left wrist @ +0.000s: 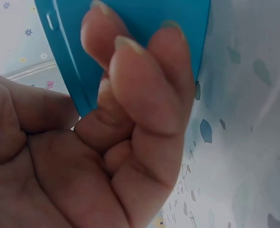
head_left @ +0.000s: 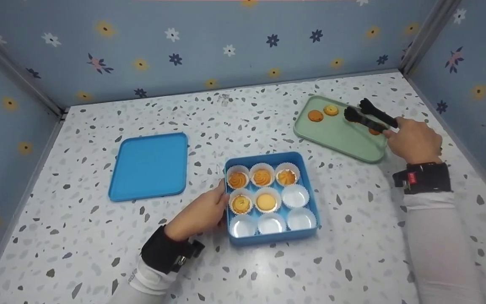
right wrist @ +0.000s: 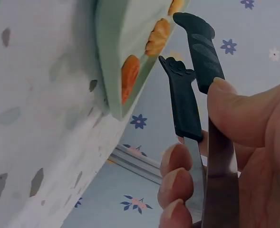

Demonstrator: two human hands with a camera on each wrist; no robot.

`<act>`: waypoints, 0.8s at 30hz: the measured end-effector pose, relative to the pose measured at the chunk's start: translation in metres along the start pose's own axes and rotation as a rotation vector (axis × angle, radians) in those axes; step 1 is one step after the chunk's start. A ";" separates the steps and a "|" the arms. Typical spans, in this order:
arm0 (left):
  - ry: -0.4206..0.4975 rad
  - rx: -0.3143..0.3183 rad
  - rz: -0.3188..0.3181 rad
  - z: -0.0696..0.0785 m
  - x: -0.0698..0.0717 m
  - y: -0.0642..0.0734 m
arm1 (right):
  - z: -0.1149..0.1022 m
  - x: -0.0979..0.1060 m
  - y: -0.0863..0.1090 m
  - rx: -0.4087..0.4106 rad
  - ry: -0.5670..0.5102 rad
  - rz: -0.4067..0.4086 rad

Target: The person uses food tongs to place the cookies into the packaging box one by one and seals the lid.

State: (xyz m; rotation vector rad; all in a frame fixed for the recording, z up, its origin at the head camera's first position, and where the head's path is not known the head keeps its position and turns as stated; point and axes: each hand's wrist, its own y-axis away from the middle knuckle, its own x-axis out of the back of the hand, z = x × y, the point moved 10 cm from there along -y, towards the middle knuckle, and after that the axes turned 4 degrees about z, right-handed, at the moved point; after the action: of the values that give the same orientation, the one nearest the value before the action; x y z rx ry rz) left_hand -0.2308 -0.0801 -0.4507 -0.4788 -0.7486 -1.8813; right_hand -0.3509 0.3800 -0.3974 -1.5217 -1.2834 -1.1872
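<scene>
Evidently, the left hand [head_left: 203, 211] grips the left side of the blue box [head_left: 274, 240], which stands on the speckled table [head_left: 352, 261]; the head view hides most of its fingertips, while the left wrist view shows fingers curled against the blue wall, with the box cut off at the top edge. Of 9 white paper cups [head_left: 295, 196] inside, 5 hold cookies [head_left: 265, 202], their lower parts sunk behind the pleated rims. The right hand [head_left: 416, 139] grasps black-tipped metal tongs [right wrist: 186, 109], their 2 tips spread above the green tray [head_left: 336, 133]. There, 2 small cookies [head_left: 315, 115] show plainly at the left end; others are partly covered by the tongs. In the right wrist view, the tongs' handles run out of frame. Farther left lies a flat blue lid [head_left: 148, 166].
</scene>
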 end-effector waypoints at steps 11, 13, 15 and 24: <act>-0.029 0.001 0.013 -0.002 0.003 0.003 | -0.003 -0.012 -0.005 0.020 -0.030 -0.021; -0.029 0.004 0.013 -0.003 0.003 0.002 | -0.005 -0.013 -0.005 0.037 -0.018 -0.026; -0.019 0.004 0.009 -0.002 0.002 0.001 | -0.006 -0.014 -0.004 0.042 -0.003 -0.029; -0.012 0.011 0.000 0.000 0.000 0.001 | -0.002 -0.017 -0.004 0.025 0.014 -0.018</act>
State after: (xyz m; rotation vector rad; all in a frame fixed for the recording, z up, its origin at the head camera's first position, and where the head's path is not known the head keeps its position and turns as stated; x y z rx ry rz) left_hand -0.2300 -0.0801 -0.4508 -0.4842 -0.7664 -1.8747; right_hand -0.3562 0.3749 -0.4135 -1.4837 -1.3006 -1.1875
